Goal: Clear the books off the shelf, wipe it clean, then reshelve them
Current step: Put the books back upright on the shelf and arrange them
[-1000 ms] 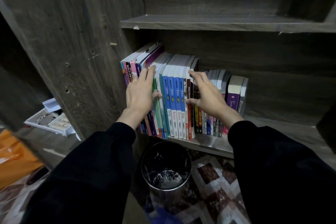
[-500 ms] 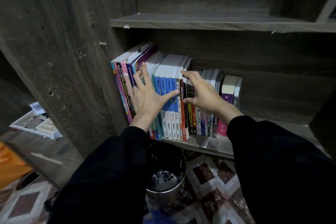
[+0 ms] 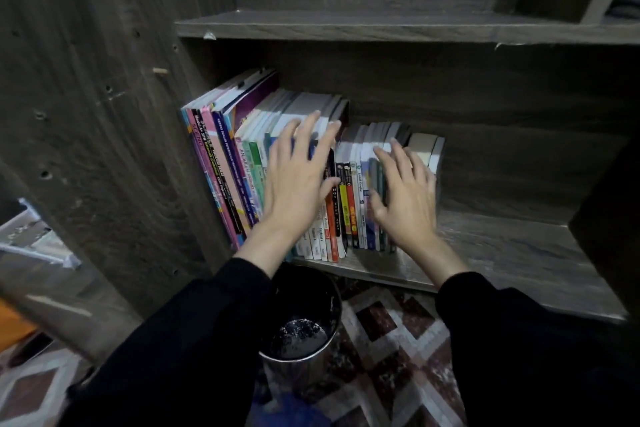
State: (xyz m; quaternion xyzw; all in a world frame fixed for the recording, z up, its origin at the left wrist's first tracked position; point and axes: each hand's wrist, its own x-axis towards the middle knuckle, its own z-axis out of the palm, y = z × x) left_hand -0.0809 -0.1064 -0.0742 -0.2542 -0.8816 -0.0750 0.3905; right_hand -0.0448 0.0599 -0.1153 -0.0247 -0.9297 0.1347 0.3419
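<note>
A row of upright books [image 3: 239,163] fills the left half of the lower shelf board [image 3: 502,246] in a dark wooden bookcase. Tall colourful books lean at the far left; shorter ones [image 3: 349,204] stand further right. My left hand [image 3: 298,180] lies with straight, spread fingers over the spines and tops of the middle blue and white books. My right hand [image 3: 405,198], a little blurred, has its fingers straight against the short books near the row's right end. Neither hand grips a book.
A round metal bin [image 3: 301,319] stands on the patterned floor just below the shelf edge. The upper shelf board [image 3: 381,26] is bare. White trays [image 3: 31,236] and an orange object [image 3: 14,326] lie at the left. The shelf's right half holds no books.
Both hands have shifted right along the row. The left hand moved from the pink and purple books to the blue and white ones; the right hand moved to the short books.
</note>
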